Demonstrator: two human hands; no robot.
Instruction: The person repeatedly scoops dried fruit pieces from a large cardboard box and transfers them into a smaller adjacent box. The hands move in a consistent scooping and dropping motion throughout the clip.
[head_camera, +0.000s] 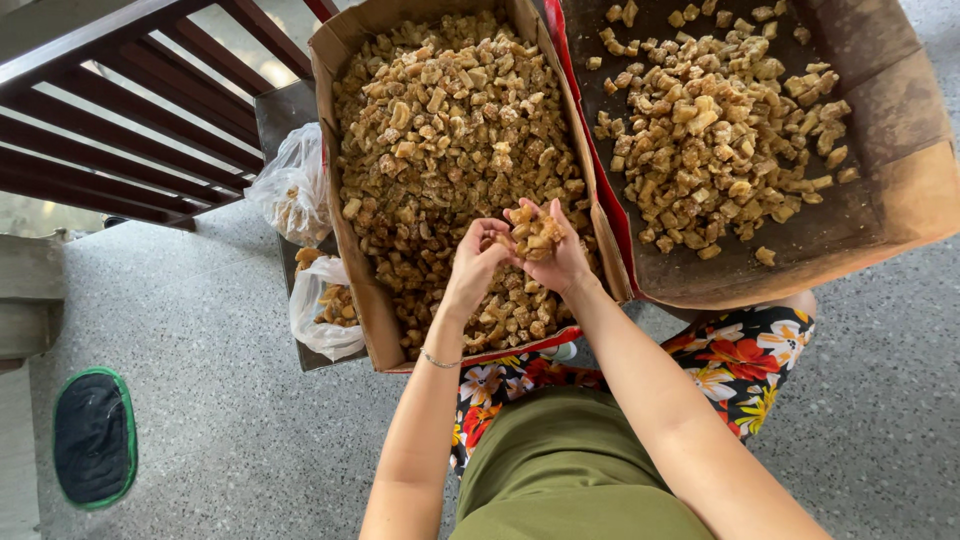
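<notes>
A cardboard box (352, 250) in front of me is filled with small golden-brown fried chunks (450, 130). Above its near end, my left hand (478, 262) and my right hand (560, 258) are cupped together around a handful of the chunks (532, 230). To the right, a second cardboard box (900, 170) with a greasy dark bottom holds a looser, thinner pile of the same chunks (715, 125). A thin bracelet circles my left wrist.
Two clear plastic bags (295, 185) (322, 305) with some chunks lie left of the full box. A dark red wooden railing (130, 120) runs at the upper left. A dark mat with a green edge (93, 435) lies on the speckled floor.
</notes>
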